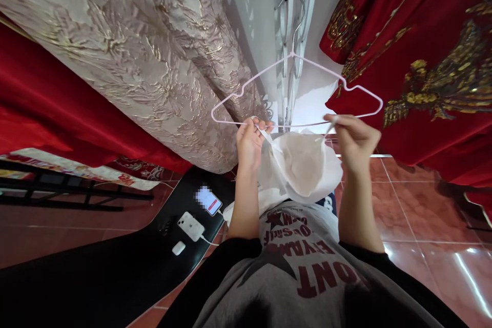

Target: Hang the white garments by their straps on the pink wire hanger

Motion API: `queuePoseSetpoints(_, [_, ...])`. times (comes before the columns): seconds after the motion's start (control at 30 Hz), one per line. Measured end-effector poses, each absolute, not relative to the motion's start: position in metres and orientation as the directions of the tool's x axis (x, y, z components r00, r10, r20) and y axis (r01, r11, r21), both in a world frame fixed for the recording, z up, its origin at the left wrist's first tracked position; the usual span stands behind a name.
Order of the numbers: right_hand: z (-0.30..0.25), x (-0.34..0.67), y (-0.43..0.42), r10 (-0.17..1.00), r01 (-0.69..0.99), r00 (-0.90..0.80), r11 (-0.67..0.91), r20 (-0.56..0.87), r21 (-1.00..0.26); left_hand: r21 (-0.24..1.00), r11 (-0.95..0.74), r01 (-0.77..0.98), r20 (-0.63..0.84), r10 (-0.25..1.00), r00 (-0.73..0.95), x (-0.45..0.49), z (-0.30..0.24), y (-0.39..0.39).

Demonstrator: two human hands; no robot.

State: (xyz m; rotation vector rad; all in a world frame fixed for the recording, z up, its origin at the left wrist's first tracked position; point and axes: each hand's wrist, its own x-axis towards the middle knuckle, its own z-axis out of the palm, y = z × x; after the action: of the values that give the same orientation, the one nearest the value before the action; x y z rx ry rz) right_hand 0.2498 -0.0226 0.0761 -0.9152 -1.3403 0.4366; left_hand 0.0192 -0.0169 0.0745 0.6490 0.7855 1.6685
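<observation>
A pale pink wire hanger (292,55) hangs by its hook in front of me, its bottom bar level with my hands. Below it is a soft white garment with thin straps (332,169), its beige inside facing up. My left hand (249,146) has its fingers closed on one strap, close to the left part of the bar. On the other side, my right hand (355,138) pinches the second strap just below the bar. Whether either hand also touches the bar, I cannot tell.
Brocade cloth (154,56) hangs on the left, and red embroidered garments (418,77) on the right. A white metal rack (290,25) stands ahead. Two phones, a lit one (212,206) and a white one (191,226), lie with a white case (179,248) on a black bench (96,271).
</observation>
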Motion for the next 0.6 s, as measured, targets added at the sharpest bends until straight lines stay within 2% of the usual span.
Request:
queuePoseSetpoints(0.1, [0.076, 0.22, -0.016, 0.766, 0.443, -0.064, 0.596, 0.639, -0.67, 0.793, -0.141, -0.593, 0.054, 0.985, -0.163, 0.021, 0.074, -0.024])
queuePoseSetpoints(0.2, [0.07, 0.21, -0.007, 0.763, 0.485, -0.142, 0.609, 0.63, -0.628, 0.825, -0.21, -0.525, 0.144, 0.976, -0.164, 0.004, 0.07, -0.028])
queuePoseSetpoints(0.27, [0.068, 0.213, -0.006, 0.754, 0.468, -0.121, 0.617, 0.646, -0.632, 0.832, -0.335, -0.443, 0.223, 0.932, -0.285, -0.015, 0.063, -0.029])
queuePoseSetpoints(0.33, [0.069, 0.22, -0.008, 0.75, 0.471, -0.088, 0.611, 0.655, -0.637, 0.834, -0.462, -0.303, 0.292, 0.834, -0.469, -0.037, 0.057, -0.029])
queuePoseSetpoints(0.43, [0.075, 0.229, -0.011, 0.754, 0.484, -0.066, 0.596, 0.653, -0.641, 0.831, -0.543, -0.118, 0.351, 0.678, -0.646, -0.067, 0.057, -0.027])
queuePoseSetpoints(0.5, [0.078, 0.232, -0.012, 0.755, 0.48, -0.059, 0.595, 0.653, -0.645, 0.822, -0.566, -0.071, 0.406, 0.668, -0.624, -0.078, 0.067, -0.024])
queuePoseSetpoints(0.6, [0.076, 0.23, -0.013, 0.746, 0.465, -0.061, 0.609, 0.663, -0.643, 0.837, -0.547, -0.015, 0.499, 0.774, -0.389, -0.079, 0.094, -0.016])
